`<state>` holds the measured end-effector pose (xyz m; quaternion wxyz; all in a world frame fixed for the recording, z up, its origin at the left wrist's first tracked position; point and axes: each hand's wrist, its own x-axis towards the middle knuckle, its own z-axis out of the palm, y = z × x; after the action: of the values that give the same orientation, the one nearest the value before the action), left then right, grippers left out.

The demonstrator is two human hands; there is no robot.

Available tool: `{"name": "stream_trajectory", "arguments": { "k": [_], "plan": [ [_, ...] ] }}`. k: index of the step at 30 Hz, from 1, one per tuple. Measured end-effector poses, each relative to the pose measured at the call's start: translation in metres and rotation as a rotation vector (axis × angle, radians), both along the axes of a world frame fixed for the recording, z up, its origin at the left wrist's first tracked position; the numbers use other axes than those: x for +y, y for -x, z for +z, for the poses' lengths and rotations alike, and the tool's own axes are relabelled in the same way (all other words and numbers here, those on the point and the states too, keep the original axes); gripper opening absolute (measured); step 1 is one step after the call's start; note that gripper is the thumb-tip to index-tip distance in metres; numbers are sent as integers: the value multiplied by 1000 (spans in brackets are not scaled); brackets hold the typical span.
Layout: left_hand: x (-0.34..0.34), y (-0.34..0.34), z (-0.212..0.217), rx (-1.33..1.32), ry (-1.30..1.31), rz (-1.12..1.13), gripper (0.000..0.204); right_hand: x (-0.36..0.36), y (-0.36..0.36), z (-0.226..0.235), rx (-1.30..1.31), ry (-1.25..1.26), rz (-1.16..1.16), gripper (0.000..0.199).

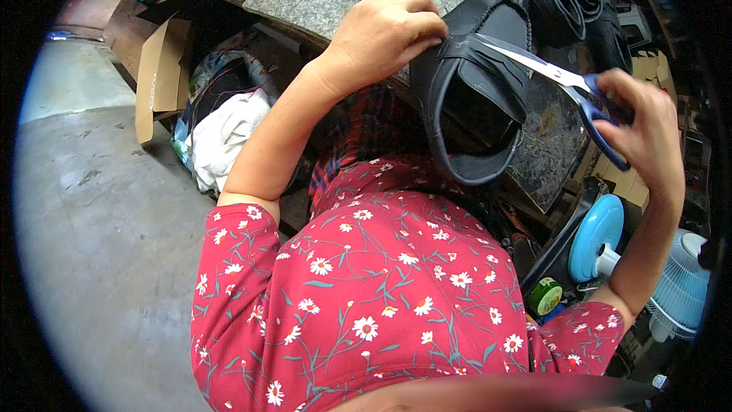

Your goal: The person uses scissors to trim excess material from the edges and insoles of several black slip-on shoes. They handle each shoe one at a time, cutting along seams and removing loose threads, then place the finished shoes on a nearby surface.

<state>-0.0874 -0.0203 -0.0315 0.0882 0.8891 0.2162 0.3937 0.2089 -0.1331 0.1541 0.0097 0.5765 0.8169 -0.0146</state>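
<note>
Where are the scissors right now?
Head view, upper right: the scissors are in the right hand, blades pointing left over the black loafer, tips near its strap.

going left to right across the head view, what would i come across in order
Cardboard box, white cloth, left hand, black shoe, scissors, right hand.

Left hand: fingertips hide shoe surface beneath; exact grip unclear. Right hand covers part of scissors handles. Whether tip touches shoe, too fine to tell. Right forearm partly hides fan.
</note>
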Motion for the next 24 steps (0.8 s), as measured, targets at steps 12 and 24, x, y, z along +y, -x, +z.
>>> {"name": "stream_trajectory", "arguments": {
  "k": [12, 24],
  "plan": [
    [-9, -8, -1, -63, -84, 85, 8, 81, 60, 23, -517, 166, 228, 24],
    [-19, -5, -10, -266, 136, 55, 5, 80, 12, 33, -315, 126, 309, 41]
  ]
}}
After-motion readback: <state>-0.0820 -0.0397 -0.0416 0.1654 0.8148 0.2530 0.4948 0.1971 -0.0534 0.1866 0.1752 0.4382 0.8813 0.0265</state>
